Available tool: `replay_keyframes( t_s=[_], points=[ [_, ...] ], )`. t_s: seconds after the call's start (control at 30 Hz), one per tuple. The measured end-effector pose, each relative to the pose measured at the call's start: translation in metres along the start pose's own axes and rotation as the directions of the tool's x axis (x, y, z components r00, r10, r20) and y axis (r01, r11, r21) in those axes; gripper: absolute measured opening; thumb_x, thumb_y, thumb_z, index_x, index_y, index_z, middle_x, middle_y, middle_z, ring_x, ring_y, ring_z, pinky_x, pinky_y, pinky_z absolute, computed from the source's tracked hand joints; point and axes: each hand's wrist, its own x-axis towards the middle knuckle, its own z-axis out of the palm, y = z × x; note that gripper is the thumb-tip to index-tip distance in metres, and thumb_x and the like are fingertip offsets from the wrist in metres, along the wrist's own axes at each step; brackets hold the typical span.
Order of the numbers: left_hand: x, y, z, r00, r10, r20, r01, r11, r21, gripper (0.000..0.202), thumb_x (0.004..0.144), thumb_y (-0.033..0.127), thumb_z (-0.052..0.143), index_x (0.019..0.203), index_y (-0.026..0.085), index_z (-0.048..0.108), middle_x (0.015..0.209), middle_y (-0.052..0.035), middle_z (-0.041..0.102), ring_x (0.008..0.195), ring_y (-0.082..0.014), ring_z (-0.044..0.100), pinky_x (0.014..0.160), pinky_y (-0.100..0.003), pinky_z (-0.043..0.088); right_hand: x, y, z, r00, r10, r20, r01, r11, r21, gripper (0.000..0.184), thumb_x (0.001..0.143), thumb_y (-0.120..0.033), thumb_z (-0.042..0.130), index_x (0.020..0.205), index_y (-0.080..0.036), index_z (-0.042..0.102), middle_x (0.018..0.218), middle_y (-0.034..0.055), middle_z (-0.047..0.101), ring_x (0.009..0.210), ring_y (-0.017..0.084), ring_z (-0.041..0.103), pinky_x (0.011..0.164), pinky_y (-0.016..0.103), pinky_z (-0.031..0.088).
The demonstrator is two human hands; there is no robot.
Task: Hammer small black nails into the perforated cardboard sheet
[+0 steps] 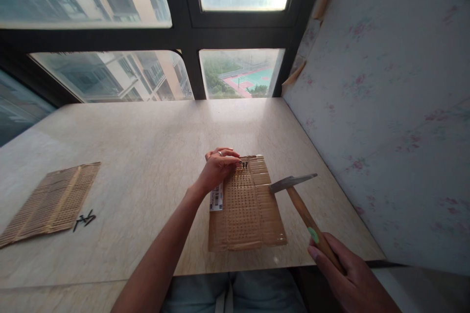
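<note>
A stack of brown cardboard, dotted with rows of small holes, lies on the counter in front of me. My left hand is at its far edge, thumb and fingertips pinched on a small dark nail. A few more dark nails stand upright in the cardboard just right of those fingertips. My right hand is wrapped round the wooden handle of a hammer. The hammer's metal head is raised near the cardboard's right edge. A barcode label shows beside my left wrist.
On the left of the pale counter lies a flat corrugated cardboard sheet. Several loose dark nails lie by its near right corner. A flowered wall borders the counter on the right, and dark-framed windows stand behind.
</note>
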Motion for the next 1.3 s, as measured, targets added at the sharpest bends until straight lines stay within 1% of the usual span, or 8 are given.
replay_keyframes(
  t_s=[0.17, 0.33, 0.47, 0.57, 0.7, 0.9, 1.1, 1.3],
  points=[
    [-0.003, 0.001, 0.000, 1.000, 0.012, -0.023, -0.012, 1.000, -0.004, 0.012, 0.085, 0.024, 0.068, 0.082, 0.031, 0.078, 0.102, -0.0030, 0.076, 0.116, -0.0243, 0.059, 0.103, -0.047, 0.039, 0.008, -0.018, -0.005, 0.999, -0.050, -0.006, 0.050, 0.999, 0.007, 0.038, 0.089, -0.059, 0.050, 0.084, -0.023, 0.059, 0.050, -0.0053, 0.048, 0.050, 0.015, 0.053, 0.045, 0.022, 0.039],
    [-0.005, 0.001, 0.000, 1.000, 0.027, -0.014, -0.027, 1.000, -0.003, 0.012, 0.086, 0.026, 0.067, 0.085, 0.031, 0.078, 0.105, -0.0036, 0.076, 0.114, -0.0243, 0.060, 0.103, -0.047, 0.039, 0.029, -0.043, -0.003, 0.961, -0.275, 0.042, 0.278, 0.956, -0.096, 0.033, 0.095, -0.050, 0.044, 0.082, -0.023, 0.057, 0.060, -0.0033, 0.055, 0.054, 0.015, 0.055, 0.053, 0.023, 0.042],
    [-0.006, 0.001, 0.001, 0.999, 0.042, -0.028, -0.043, 0.999, -0.023, 0.012, 0.087, 0.028, 0.066, 0.085, 0.030, 0.078, 0.104, -0.0048, 0.076, 0.112, -0.0238, 0.062, 0.102, -0.045, 0.040, 0.048, -0.062, 0.006, 0.934, -0.351, 0.073, 0.358, 0.914, -0.188, 0.026, 0.097, -0.042, 0.041, 0.083, -0.023, 0.054, 0.061, -0.0023, 0.058, 0.054, 0.015, 0.055, 0.053, 0.025, 0.038],
    [-0.007, 0.001, 0.003, 0.998, 0.058, -0.036, -0.058, 0.998, -0.019, 0.012, 0.087, 0.029, 0.066, 0.083, 0.028, 0.077, 0.106, -0.0051, 0.075, 0.112, -0.0238, 0.062, 0.101, -0.045, 0.040, 0.061, -0.071, 0.013, 0.928, -0.353, 0.118, 0.372, 0.885, -0.281, 0.024, 0.097, -0.038, 0.038, 0.087, -0.023, 0.053, 0.063, 0.0002, 0.061, 0.055, 0.018, 0.056, 0.052, 0.027, 0.035],
    [-0.009, 0.000, 0.004, 0.997, 0.068, -0.043, -0.068, 0.998, 0.005, 0.015, 0.090, 0.030, 0.063, 0.090, 0.028, 0.078, 0.111, -0.0056, 0.074, 0.114, -0.0240, 0.060, 0.101, -0.045, 0.040, 0.071, -0.075, 0.017, 0.943, -0.283, 0.176, 0.332, 0.849, -0.412, 0.020, 0.095, -0.034, 0.037, 0.086, -0.023, 0.051, 0.069, 0.0057, 0.066, 0.060, 0.022, 0.061, 0.052, 0.029, 0.032],
    [-0.010, -0.002, 0.005, 0.994, 0.082, -0.072, -0.079, 0.996, 0.033, 0.014, 0.089, 0.034, 0.065, 0.087, 0.028, 0.078, 0.113, -0.0066, 0.074, 0.113, -0.0256, 0.059, 0.102, -0.050, 0.038, 0.073, -0.076, 0.013, 0.940, -0.303, 0.158, 0.340, 0.872, -0.352, 0.020, 0.096, -0.038, 0.036, 0.084, -0.025, 0.046, 0.064, 0.0018, 0.061, 0.056, 0.021, 0.058, 0.053, 0.028, 0.033],
    [-0.009, -0.001, 0.004, 0.996, 0.084, -0.028, -0.083, 0.996, 0.031, 0.012, 0.088, 0.031, 0.066, 0.088, 0.029, 0.078, 0.114, -0.0049, 0.074, 0.116, -0.0259, 0.059, 0.102, -0.050, 0.037, 0.074, -0.077, 0.012, 0.943, -0.252, 0.218, 0.326, 0.833, -0.447, 0.018, 0.095, -0.036, 0.033, 0.084, -0.025, 0.043, 0.068, 0.0050, 0.064, 0.060, 0.023, 0.060, 0.052, 0.030, 0.028],
    [-0.008, -0.002, 0.005, 0.997, 0.073, -0.022, -0.073, 0.997, 0.009, 0.013, 0.088, 0.032, 0.065, 0.088, 0.028, 0.078, 0.110, -0.0049, 0.075, 0.114, -0.0257, 0.060, 0.102, -0.050, 0.038, 0.073, -0.082, 0.008, 0.951, -0.226, 0.209, 0.301, 0.826, -0.476, 0.019, 0.096, -0.037, 0.031, 0.086, -0.025, 0.041, 0.068, 0.0049, 0.063, 0.060, 0.024, 0.059, 0.053, 0.030, 0.028]
  ],
)
